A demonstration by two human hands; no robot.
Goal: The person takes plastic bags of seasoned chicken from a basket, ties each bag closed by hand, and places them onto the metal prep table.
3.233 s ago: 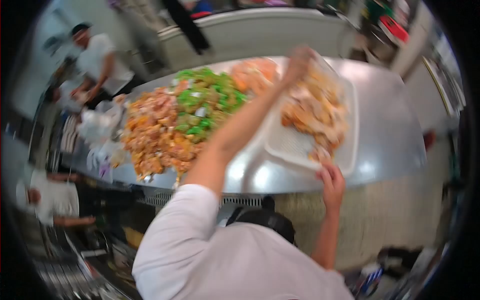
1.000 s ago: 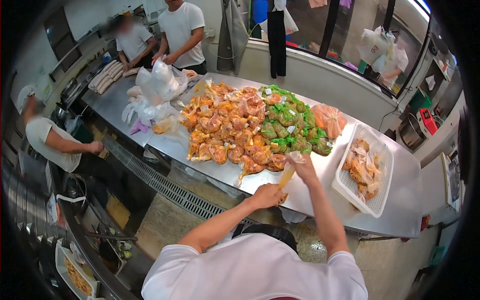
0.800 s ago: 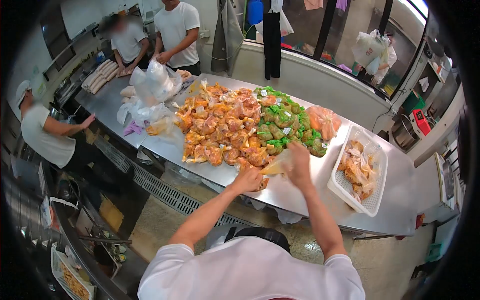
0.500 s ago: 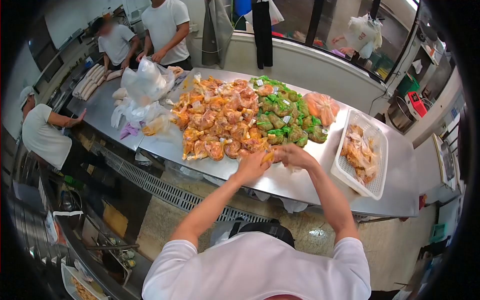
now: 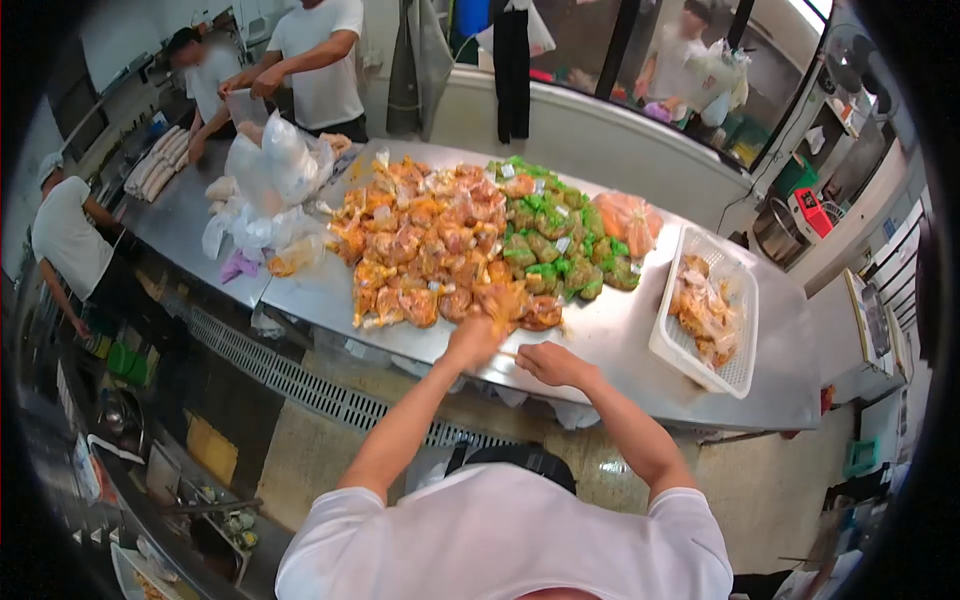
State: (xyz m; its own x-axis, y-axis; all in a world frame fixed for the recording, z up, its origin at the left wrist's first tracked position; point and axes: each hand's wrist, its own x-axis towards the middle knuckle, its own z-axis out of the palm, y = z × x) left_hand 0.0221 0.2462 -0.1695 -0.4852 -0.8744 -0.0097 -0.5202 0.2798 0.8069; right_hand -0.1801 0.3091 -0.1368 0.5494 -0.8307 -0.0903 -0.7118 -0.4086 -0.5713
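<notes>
My left hand (image 5: 478, 340) is blurred at the table's front edge, closed around part of a smeared clear plastic bag of orange-coloured meat (image 5: 500, 302). Just to its right, my right hand (image 5: 552, 364) is closed, pinching a thin pale strand (image 5: 508, 353) that points toward the left hand; whether this is the bag's twisted end or a tie cannot be made out. Beyond my hands lie several bagged orange meat pieces (image 5: 405, 240) in a pile. Beside them are several green-tied bags (image 5: 560, 235) with small labels.
A white perforated basket (image 5: 665, 340) with bagged food stands at the right of the steel table (image 5: 610, 350). Beyond the green bags lies an orange bag (image 5: 628, 222). White plastic bags (image 5: 265, 185) are heaped at the left. Co-workers stand far left and behind the window.
Both hands have come lower and a little left. My right hand has drawn back toward me, with the strand now showing. A co-worker at the back now holds up a clear bag.
</notes>
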